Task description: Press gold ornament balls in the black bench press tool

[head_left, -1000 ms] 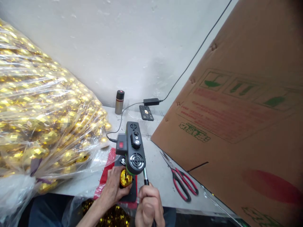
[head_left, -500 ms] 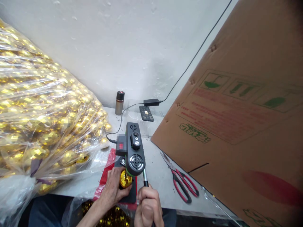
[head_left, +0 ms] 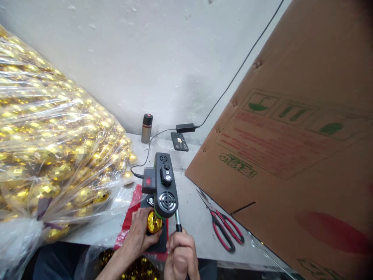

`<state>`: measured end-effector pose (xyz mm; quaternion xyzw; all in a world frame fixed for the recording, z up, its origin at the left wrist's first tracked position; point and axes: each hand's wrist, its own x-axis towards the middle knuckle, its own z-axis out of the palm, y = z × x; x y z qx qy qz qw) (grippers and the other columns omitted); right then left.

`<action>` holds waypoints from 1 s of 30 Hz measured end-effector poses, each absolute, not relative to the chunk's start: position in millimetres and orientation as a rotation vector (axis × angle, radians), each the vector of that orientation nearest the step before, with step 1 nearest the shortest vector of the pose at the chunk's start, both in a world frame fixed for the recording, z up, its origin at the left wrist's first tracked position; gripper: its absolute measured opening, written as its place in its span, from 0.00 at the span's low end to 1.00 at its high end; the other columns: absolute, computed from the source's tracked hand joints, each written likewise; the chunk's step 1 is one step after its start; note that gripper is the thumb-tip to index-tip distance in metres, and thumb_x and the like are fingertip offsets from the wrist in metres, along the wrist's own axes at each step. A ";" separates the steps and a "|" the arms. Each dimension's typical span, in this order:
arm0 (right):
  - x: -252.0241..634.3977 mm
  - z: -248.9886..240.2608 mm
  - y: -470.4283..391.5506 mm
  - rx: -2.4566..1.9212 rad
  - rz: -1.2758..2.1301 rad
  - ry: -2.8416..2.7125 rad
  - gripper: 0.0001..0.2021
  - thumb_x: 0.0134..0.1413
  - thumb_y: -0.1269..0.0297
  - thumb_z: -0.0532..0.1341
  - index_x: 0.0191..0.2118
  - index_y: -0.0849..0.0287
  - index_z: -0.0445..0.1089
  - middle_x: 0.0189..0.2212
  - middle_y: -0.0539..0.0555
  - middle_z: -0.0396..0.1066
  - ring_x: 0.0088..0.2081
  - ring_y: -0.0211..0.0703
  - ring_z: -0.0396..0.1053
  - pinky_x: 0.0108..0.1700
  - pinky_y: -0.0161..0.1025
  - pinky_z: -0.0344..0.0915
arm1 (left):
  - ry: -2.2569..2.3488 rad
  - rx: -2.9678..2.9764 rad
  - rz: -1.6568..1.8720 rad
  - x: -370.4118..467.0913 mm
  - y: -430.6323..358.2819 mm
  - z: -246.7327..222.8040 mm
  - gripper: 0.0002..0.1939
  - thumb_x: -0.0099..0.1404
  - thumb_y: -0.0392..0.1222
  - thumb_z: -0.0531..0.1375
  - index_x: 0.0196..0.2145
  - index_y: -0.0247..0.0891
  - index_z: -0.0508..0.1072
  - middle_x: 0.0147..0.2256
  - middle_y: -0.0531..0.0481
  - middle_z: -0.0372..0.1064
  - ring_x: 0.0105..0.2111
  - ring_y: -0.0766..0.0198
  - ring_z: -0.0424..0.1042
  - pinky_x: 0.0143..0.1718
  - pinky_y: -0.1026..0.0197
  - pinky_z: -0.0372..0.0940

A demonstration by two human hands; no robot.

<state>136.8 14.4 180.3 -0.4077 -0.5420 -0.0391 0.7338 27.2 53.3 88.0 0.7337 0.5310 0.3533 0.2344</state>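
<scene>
My left hand (head_left: 140,231) grips a gold faceted ball (head_left: 154,223) at its left side, thumb and fingers around it. The ball stands on the dark base of a small black drill press-like machine (head_left: 165,184), under its round front end. My right hand (head_left: 182,252) is a fist around the black grip of a metal lever (head_left: 178,220) at the machine's right side. A red sheet (head_left: 132,210) lies beneath the base. What touches the ball from above is mostly hidden by the machine's head.
Clear bags of gold balls (head_left: 64,155) fill the left. A large cardboard box (head_left: 274,155) leans in from the right. Red-handled scissors (head_left: 223,229) lie beside it. Behind the machine are a bottle (head_left: 146,129), a phone (head_left: 179,141) and a power adapter (head_left: 185,128).
The view has shifted slightly. Both hands keep their holds, and my right hand with the lever grip shows almost no movement.
</scene>
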 end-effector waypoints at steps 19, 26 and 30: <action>141.0 207.7 13.7 -0.952 0.008 -1.162 0.20 0.73 0.69 0.50 0.24 0.56 0.58 0.22 0.44 0.61 0.23 0.31 0.60 0.36 0.36 0.65 | 1.477 1.965 0.991 30.5 54.9 88.7 0.20 0.57 0.42 0.69 0.48 0.41 0.75 0.40 0.44 0.76 0.41 0.46 0.74 0.46 0.45 0.71; 155.8 251.2 14.4 -0.895 0.038 -1.307 0.17 0.71 0.74 0.54 0.27 0.57 0.64 0.23 0.47 0.65 0.24 0.32 0.64 0.27 0.33 0.58 | 1.354 2.019 1.195 -1.7 18.6 71.9 0.27 0.63 0.48 0.69 0.58 0.43 0.72 0.50 0.40 0.80 0.48 0.46 0.81 0.48 0.48 0.79; 145.3 227.3 5.4 -1.014 0.046 -1.225 0.11 0.70 0.67 0.58 0.32 0.56 0.68 0.31 0.51 0.74 0.30 0.35 0.72 0.33 0.34 0.67 | 1.094 2.337 1.076 -38.4 -24.7 32.5 0.38 0.66 0.54 0.70 0.69 0.50 0.64 0.56 0.45 0.80 0.51 0.53 0.83 0.51 0.61 0.78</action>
